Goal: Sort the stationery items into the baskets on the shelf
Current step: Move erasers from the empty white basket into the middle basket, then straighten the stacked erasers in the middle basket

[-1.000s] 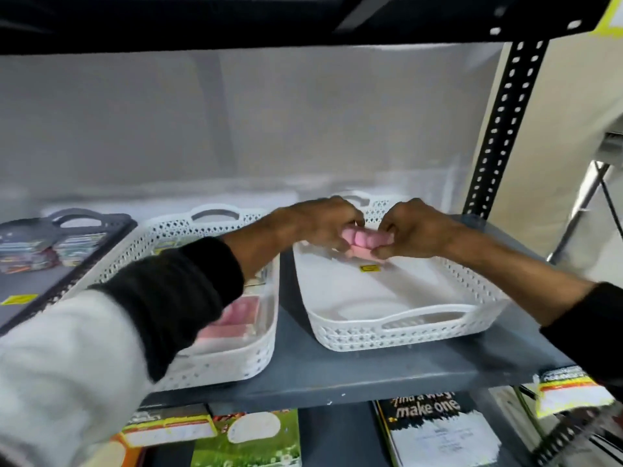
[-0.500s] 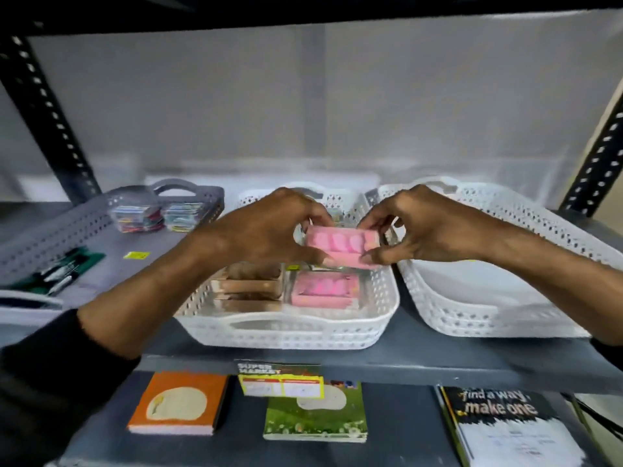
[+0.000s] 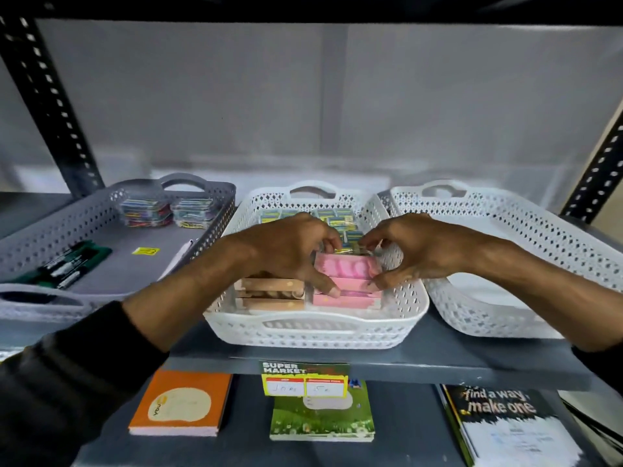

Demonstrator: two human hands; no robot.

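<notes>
A pink box (image 3: 345,268) is held between both hands inside the middle white basket (image 3: 313,330). It rests on top of another pink box (image 3: 347,296) there. My left hand (image 3: 290,254) grips its left end and my right hand (image 3: 404,251) grips its right end. Beside the pink stack lie tan wooden-looking boxes (image 3: 269,293). Small green and yellow packs (image 3: 337,219) fill the back of that basket. The white basket on the right (image 3: 526,251) shows nothing inside it.
A grey basket (image 3: 111,210) on the left holds markers (image 3: 60,267) and clip boxes (image 3: 168,212). Black perforated posts (image 3: 50,106) flank the shelf. Below lie an orange notebook (image 3: 178,404), a green notebook (image 3: 320,419) and a black book (image 3: 505,423). A price tag (image 3: 305,379) hangs off the shelf edge.
Both hands carried the pink box from the right white basket leftwards to the middle basket and lowered it onto the pink box there.
</notes>
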